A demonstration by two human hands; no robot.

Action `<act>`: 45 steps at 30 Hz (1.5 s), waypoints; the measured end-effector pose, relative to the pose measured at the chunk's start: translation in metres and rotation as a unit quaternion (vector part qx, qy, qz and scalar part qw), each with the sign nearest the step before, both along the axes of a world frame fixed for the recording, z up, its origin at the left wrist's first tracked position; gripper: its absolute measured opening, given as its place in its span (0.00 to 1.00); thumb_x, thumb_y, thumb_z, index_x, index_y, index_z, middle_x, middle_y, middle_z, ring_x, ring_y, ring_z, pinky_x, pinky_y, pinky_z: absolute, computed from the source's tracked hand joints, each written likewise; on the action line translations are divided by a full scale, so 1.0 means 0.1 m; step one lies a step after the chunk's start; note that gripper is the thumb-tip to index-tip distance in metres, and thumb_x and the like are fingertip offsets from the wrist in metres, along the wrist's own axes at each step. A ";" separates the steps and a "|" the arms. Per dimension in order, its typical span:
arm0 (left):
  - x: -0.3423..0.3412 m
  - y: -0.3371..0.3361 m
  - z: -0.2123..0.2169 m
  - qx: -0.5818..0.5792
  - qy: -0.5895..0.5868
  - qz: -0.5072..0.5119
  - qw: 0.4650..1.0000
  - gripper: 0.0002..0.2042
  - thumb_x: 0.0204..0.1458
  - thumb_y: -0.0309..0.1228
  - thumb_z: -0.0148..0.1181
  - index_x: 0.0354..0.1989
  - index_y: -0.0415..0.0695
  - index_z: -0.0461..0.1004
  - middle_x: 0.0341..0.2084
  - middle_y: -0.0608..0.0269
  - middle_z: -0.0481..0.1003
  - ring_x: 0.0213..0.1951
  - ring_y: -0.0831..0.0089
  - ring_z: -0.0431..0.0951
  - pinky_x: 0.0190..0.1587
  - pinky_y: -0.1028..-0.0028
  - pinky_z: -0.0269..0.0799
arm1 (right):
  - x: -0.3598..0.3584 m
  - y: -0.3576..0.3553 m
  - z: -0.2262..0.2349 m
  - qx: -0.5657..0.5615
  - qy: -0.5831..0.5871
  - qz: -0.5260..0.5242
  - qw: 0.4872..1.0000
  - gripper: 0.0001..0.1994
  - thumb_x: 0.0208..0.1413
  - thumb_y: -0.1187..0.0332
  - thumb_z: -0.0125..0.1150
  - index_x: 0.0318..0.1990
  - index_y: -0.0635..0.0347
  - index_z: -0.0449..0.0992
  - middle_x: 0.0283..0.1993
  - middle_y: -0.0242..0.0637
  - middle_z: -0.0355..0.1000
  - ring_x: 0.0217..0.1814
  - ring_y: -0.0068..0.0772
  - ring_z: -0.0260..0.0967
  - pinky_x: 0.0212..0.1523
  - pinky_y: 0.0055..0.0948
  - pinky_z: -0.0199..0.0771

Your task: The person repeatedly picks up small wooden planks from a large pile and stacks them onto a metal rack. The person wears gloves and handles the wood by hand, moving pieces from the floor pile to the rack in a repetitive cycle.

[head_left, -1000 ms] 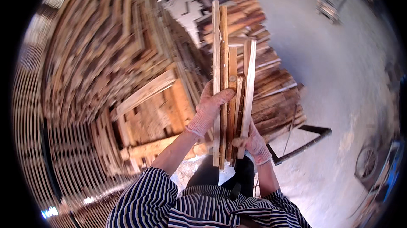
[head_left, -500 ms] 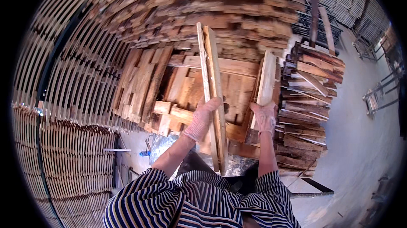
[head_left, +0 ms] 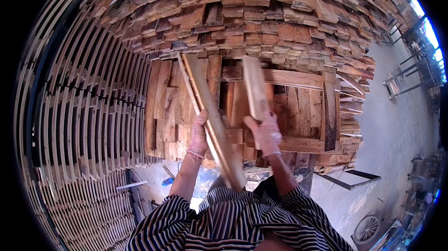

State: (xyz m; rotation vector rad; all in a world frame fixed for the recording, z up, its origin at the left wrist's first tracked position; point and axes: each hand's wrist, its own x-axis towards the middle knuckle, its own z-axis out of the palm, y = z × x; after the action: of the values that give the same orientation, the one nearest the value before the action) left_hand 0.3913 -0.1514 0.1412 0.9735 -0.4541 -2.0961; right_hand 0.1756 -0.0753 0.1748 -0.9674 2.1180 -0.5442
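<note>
My left hand (head_left: 199,138), in a pale knitted glove, is closed round a pair of long wooden planks (head_left: 208,121) lying side by side. They tilt, with their near ends close to my striped shirt. In my gloved right hand (head_left: 267,135), slightly smeared by motion, is the near end of a shorter wooden board (head_left: 254,88), which points away from me. Both hands are above a low stack of boards (head_left: 298,144), where longer pieces frame shorter ones.
A tall wall of stacked boards (head_left: 261,13) rises beyond the low stack. At the left stand racks of thin wooden slats (head_left: 93,111). Pale floor (head_left: 378,115) lies to the right, with a black metal frame (head_left: 350,180) and a spoked wheel (head_left: 367,228).
Both hands have moved left in the picture with their wood. The right-hand board has shifted from the stack's right side toward the planks. The view has also turned.
</note>
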 end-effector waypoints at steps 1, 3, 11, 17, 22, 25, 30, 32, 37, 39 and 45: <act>0.13 -0.10 0.03 -0.011 0.017 0.003 1.000 0.26 0.61 0.51 0.61 0.54 0.39 0.72 0.37 0.46 0.81 0.36 0.52 0.84 0.39 0.56 0.86 | 0.20 -0.14 -0.12 -0.038 0.015 -0.010 0.999 0.47 0.58 0.38 0.62 0.80 0.40 0.49 0.76 0.62 0.56 0.80 0.61 0.50 0.75 0.51 0.59; 0.57 -0.25 -0.06 -0.017 -0.046 0.060 0.997 0.25 0.62 0.48 0.61 0.50 0.34 0.76 0.38 0.50 0.82 0.35 0.56 0.84 0.38 0.59 0.85 | 0.56 -0.55 -0.01 -0.013 -0.044 0.016 0.999 0.46 0.60 0.39 0.61 0.80 0.43 0.49 0.76 0.60 0.56 0.77 0.60 0.55 0.75 0.48 0.61; 1.21 -0.58 -0.03 -0.057 -0.113 0.070 0.989 0.26 0.58 0.51 0.66 0.51 0.39 0.77 0.37 0.55 0.81 0.36 0.59 0.83 0.42 0.56 0.84 | 1.63 -1.45 -1.17 -0.119 0.141 0.041 0.982 0.34 0.63 0.46 0.60 0.74 0.42 0.60 0.78 0.64 0.47 0.77 0.65 0.52 0.73 0.52 0.60; 0.83 -0.57 -0.01 -0.024 -0.162 0.082 0.983 0.26 0.63 0.51 0.62 0.60 0.43 0.75 0.51 0.58 0.79 0.52 0.65 0.78 0.59 0.65 0.77 | 1.77 -0.94 -0.73 -0.183 0.019 0.131 0.974 0.37 0.64 0.38 0.55 0.75 0.41 0.57 0.75 0.64 0.53 0.76 0.67 0.52 0.78 0.50 0.56; 0.54 -0.61 -0.33 0.014 -0.104 0.031 0.994 0.28 0.64 0.53 0.59 0.63 0.45 0.72 0.52 0.61 0.78 0.52 0.65 0.77 0.57 0.65 0.77 | 1.39 -0.45 -0.40 -0.162 -0.012 0.081 0.983 0.38 0.61 0.45 0.64 0.76 0.41 0.59 0.64 0.60 0.64 0.61 0.59 0.71 0.66 0.43 0.71; 0.71 -0.81 -0.34 0.043 -0.130 -0.005 0.991 0.29 0.61 0.57 0.59 0.59 0.45 0.72 0.44 0.59 0.77 0.48 0.63 0.76 0.47 0.62 0.81 | 1.15 -0.36 -0.43 -0.072 -0.031 0.013 0.997 0.34 0.65 0.47 0.60 0.75 0.41 0.60 0.65 0.58 0.64 0.64 0.58 0.68 0.63 0.44 0.72; 0.67 -1.00 -0.29 0.065 0.103 -0.129 0.984 0.31 0.58 0.60 0.61 0.50 0.41 0.73 0.40 0.53 0.76 0.41 0.53 0.76 0.39 0.60 0.80 | 1.03 -0.90 -1.20 -0.074 0.131 -0.042 0.988 0.29 0.66 0.55 0.55 0.74 0.37 0.60 0.65 0.56 0.65 0.63 0.57 0.68 0.59 0.51 0.74; 0.62 -0.99 -0.33 0.038 0.053 -0.126 0.990 0.31 0.57 0.61 0.61 0.49 0.41 0.73 0.41 0.54 0.76 0.40 0.55 0.76 0.38 0.60 0.79 | 1.03 -1.01 -1.31 -0.087 0.124 -0.043 0.988 0.27 0.67 0.57 0.51 0.73 0.34 0.62 0.67 0.55 0.64 0.63 0.59 0.67 0.59 0.51 0.74; 0.71 -0.80 -0.45 -0.038 -0.094 -0.094 0.990 0.37 0.58 0.66 0.56 0.59 0.44 0.71 0.47 0.55 0.77 0.47 0.56 0.78 0.44 0.60 0.81 | 1.09 -0.85 -0.85 -0.156 0.100 0.044 0.982 0.33 0.66 0.48 0.55 0.74 0.50 0.61 0.70 0.60 0.61 0.69 0.64 0.62 0.66 0.50 0.68; 0.53 -0.72 -0.55 -0.025 -0.119 -0.110 0.986 0.38 0.62 0.65 0.51 0.69 0.46 0.67 0.60 0.58 0.72 0.60 0.63 0.71 0.64 0.59 0.71 | 1.20 -0.59 -0.46 -0.202 0.030 0.099 0.974 0.37 0.64 0.44 0.58 0.74 0.55 0.60 0.70 0.61 0.61 0.70 0.66 0.61 0.68 0.48 0.66; 0.32 -1.12 -0.83 -0.379 -0.365 -0.307 0.793 0.40 0.69 0.59 0.38 0.79 0.40 0.45 0.76 0.45 0.53 0.77 0.52 0.50 0.77 0.59 0.45 | 1.11 -0.36 -0.59 -0.196 0.062 -0.027 0.978 0.36 0.59 0.46 0.65 0.73 0.45 0.64 0.65 0.56 0.66 0.66 0.57 0.66 0.61 0.45 0.73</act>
State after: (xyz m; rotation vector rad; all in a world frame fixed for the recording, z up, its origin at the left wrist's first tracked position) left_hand 0.4230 -0.2634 0.0581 1.1713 -2.0608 -1.6338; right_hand 0.2869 -0.1110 0.1160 -1.1865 2.1981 -0.9788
